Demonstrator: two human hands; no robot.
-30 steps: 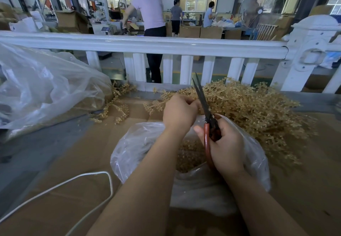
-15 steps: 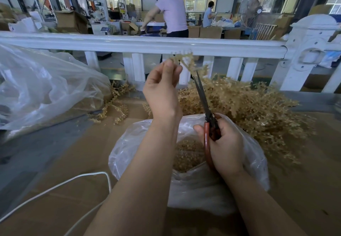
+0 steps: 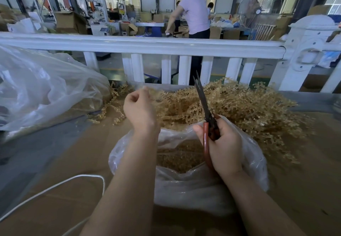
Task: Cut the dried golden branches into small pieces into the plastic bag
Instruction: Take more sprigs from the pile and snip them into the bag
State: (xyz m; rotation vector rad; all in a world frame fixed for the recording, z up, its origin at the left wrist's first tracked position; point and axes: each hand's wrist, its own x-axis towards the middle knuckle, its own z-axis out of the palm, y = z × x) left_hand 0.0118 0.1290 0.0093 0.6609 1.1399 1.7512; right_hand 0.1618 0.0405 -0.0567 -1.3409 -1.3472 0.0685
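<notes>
The pile of dried golden branches (image 3: 239,110) lies on the brown cardboard (image 3: 304,189), just behind the open plastic bag (image 3: 203,189), between the bag and the white railing (image 3: 140,45). Cut pieces already lie inside the bag.

The left hand (image 3: 139,109) is behind the bag, at the left end of the pile. Its fingers are curled and seem to pinch a thin sprig (image 3: 155,95), but this part is blurred, so I cannot be sure how firm the hold is. The sprig runs from the fingers to the right, toward the scissors (image 3: 205,114).

The right hand (image 3: 224,149) is over the right side of the bag's mouth and grips the red handles. The dark blades point up and away from the bag, almost closed, with only a narrow gap at the tips. The blades stand right of the sprig and well apart from it. So the left hand is nearer, and I judge that the sprig must come across to the blades, above the bag.

I can read no brand, label or writing near the bag.
</notes>
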